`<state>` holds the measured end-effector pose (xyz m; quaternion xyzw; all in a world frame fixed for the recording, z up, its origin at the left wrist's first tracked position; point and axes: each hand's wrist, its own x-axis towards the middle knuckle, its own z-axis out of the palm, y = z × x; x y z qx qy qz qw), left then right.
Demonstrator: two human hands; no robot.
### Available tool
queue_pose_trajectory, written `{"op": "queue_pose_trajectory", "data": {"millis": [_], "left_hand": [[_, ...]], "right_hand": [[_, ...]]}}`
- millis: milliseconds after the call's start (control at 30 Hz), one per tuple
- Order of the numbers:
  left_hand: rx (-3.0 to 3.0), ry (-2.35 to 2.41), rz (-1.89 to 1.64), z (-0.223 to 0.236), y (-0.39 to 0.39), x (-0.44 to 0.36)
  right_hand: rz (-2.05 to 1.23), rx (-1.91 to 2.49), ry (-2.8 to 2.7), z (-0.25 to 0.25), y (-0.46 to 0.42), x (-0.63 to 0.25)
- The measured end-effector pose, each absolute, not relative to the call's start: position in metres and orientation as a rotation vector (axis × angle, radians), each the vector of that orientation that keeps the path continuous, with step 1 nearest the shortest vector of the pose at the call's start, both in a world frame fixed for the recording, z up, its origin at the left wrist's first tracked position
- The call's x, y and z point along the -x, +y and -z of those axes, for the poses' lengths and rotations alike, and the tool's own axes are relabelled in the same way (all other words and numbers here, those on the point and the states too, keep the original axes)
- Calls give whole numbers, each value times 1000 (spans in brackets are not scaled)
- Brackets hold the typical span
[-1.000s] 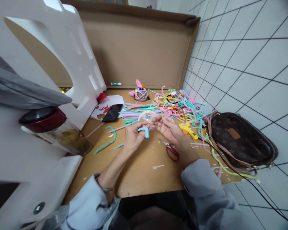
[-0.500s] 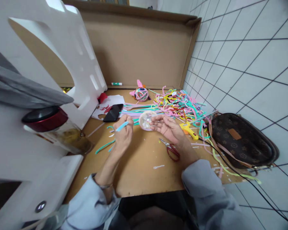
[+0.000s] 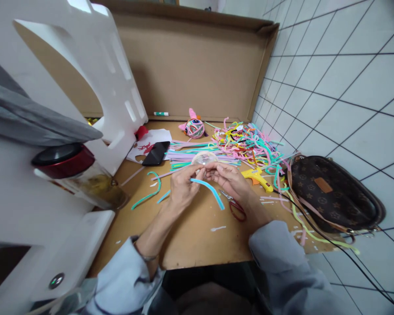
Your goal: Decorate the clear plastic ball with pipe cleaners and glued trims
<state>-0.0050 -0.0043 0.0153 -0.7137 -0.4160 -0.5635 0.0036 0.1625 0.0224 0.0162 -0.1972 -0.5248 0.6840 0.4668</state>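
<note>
Head view: left hand [image 3: 183,188] pinches blue strip [image 3: 212,190].
Bowed lengthwise, free end near-right; right hand [image 3: 229,180] grips clear dome [image 3: 204,158].

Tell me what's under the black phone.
The phone overlaps a sheet of white paper, which shows past its far and left sides and bears a red shape. Whatever lies directly beneath the phone is covered, so I can't tell.

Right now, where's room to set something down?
Between the forearms, on the table nearer than the scissors, beside a white scrap; a smaller patch separates jar and left forearm. Pipe cleaners crowd the far side, a handbag the right.
</note>
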Motion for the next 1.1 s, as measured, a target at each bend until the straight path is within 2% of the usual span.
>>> {"op": "queue_pose_trajectory", "data": {"millis": [333, 467, 667, 867, 1100], "left_hand": [[2266, -1398, 1631, -21, -7, 7], [2205, -1450, 1647, -20, -6, 7], [2051, -1709, 1554, -20, 1, 23], [1929, -1914, 1112, -25, 0, 30], [1880, -1955, 1036, -27, -1, 32]], "right_hand": [[-1292, 634, -1625, -25, 17, -162], [-1330, 607, -1660, -25, 15, -161], [-1409, 650, -1387, -26, 18, -164], [-1145, 744, -1306, -31, 23, -173], [-730, 810, -1730, -41, 8, -174]]}}
